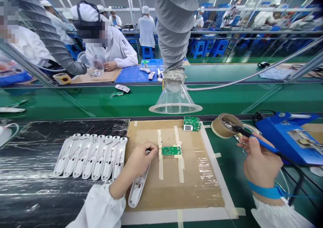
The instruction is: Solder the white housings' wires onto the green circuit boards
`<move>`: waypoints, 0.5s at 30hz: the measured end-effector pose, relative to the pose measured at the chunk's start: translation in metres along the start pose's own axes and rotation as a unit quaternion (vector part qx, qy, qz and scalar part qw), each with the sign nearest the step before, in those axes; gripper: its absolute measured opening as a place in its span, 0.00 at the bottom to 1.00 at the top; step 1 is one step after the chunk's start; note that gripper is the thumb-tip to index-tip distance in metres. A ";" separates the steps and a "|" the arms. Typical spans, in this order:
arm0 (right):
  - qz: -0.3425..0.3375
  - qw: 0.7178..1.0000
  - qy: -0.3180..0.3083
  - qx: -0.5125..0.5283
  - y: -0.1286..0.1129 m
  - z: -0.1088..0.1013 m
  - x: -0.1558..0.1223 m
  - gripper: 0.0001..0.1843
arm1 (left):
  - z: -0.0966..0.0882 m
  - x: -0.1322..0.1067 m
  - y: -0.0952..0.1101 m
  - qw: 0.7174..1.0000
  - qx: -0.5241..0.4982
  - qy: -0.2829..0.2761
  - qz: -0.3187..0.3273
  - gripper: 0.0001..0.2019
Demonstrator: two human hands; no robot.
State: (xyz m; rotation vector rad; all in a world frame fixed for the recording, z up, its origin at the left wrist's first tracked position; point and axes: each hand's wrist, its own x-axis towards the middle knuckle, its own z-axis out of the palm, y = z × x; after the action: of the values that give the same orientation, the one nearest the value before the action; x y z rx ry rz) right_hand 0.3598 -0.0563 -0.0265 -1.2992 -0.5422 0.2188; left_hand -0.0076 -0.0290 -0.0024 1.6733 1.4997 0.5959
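My left hand (pixel 141 160) is closed in a pinch on the end of a white plastic shell (pixel 137 189) that lies on the cardboard pad (pixel 196 184), with its wires brought up to the left edge of a small green circuit board (pixel 171 150) held between strips of masking tape. My right hand (pixel 259 162) grips a blue-handled soldering iron (pixel 254 141); its dark tip rests at the soldering stand (pixel 224 124) to the right.
Several white shells (pixel 93 155) lie in a row on the black mat at left. A stack of green boards (pixel 191 123) sits at the pad's far edge. A clear fume funnel (pixel 175 98) hangs above. A blue soldering station (pixel 290 135) stands right. Other workers sit beyond the green conveyor.
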 end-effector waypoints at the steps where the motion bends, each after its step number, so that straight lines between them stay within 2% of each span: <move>1: -0.027 0.999 0.019 0.001 -0.007 -0.001 -0.001 0.17 | 0.000 0.005 -0.001 1.000 0.013 -0.008 -0.008 0.10; 3: -0.072 0.996 0.052 0.013 -0.023 -0.003 -0.007 0.10 | 0.001 0.010 -0.003 0.999 0.030 -0.017 -0.018 0.09; 5: -0.063 0.997 0.032 0.034 -0.038 -0.006 -0.022 0.07 | 0.004 0.013 -0.003 0.999 0.039 -0.022 -0.022 0.09; 6: -0.031 0.999 0.001 0.043 -0.043 -0.007 -0.033 0.07 | 0.005 0.014 -0.003 0.999 0.041 -0.023 -0.023 0.09; 7: 0.031 0.997 -0.056 0.047 -0.044 -0.008 -0.045 0.09 | 0.006 0.015 -0.002 0.998 0.044 -0.024 -0.025 0.08; 9: 0.145 0.972 -0.173 0.062 -0.040 -0.007 -0.074 0.14 | 0.006 0.017 -0.001 0.998 0.049 -0.025 -0.028 0.08; 10: 0.175 0.960 -0.209 0.059 -0.034 -0.005 -0.088 0.15 | 0.006 0.018 0.000 0.998 0.051 -0.027 -0.028 0.08; 12: 0.202 0.945 -0.254 0.041 -0.021 0.000 -0.114 0.16 | 0.005 0.019 0.001 0.998 0.054 -0.032 -0.027 0.08; 15: 0.188 0.943 -0.275 0.024 -0.010 0.008 -0.140 0.15 | 0.004 0.020 0.003 0.997 0.058 -0.037 -0.024 0.08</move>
State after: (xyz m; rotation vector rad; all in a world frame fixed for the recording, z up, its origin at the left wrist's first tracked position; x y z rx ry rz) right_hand 0.2345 -0.1145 -0.0513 -1.2845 -0.7484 0.9269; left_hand 0.0013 -0.0107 -0.0054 1.7223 1.5421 0.4250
